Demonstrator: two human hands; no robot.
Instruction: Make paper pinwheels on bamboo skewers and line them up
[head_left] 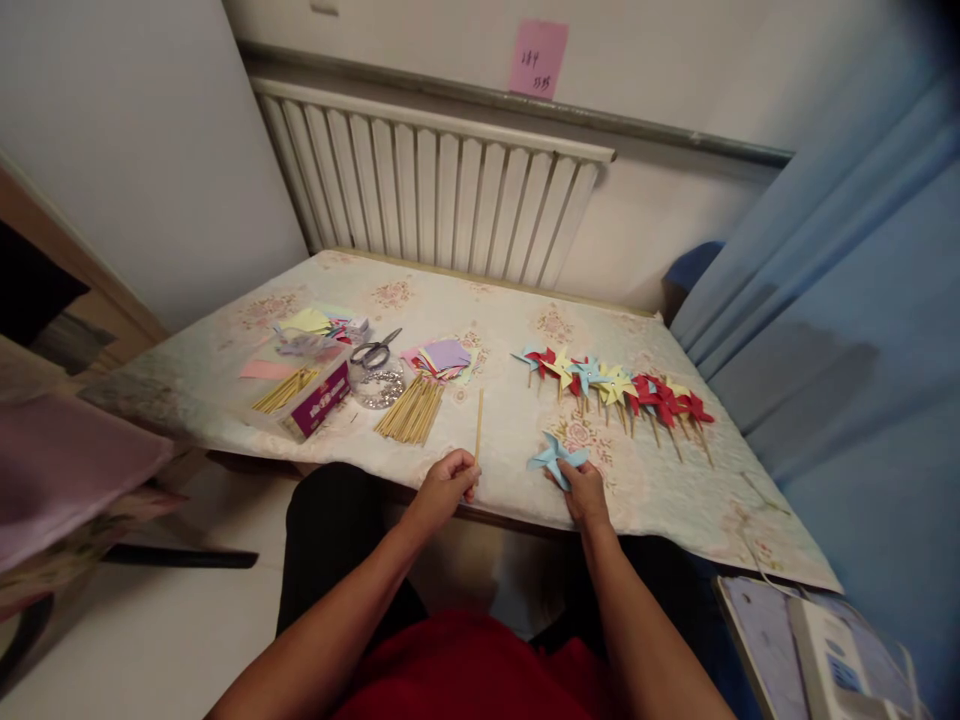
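The left hand [444, 485] sits at the near edge of the tabletop [517, 420], its fingers closed around the lower end of a thin wooden stick [478, 424] that stands nearly upright from the grip. The right hand [583, 490] rests just beside it to the right, fingers pinched on a light blue paper pinwheel [555, 457] lying flat on the patterned cloth (only its near tip is covered by the fingers). Farther back and to the right, a row of finished pinwheels [616, 385] in red, yellow and blue lies on its sticks. Left of the upright stick is a loose bundle of sticks [412, 410], with a stack of coloured paper squares [439, 357] behind it, then scissors [375, 350] and a purple box [321, 398] holding more sticks.
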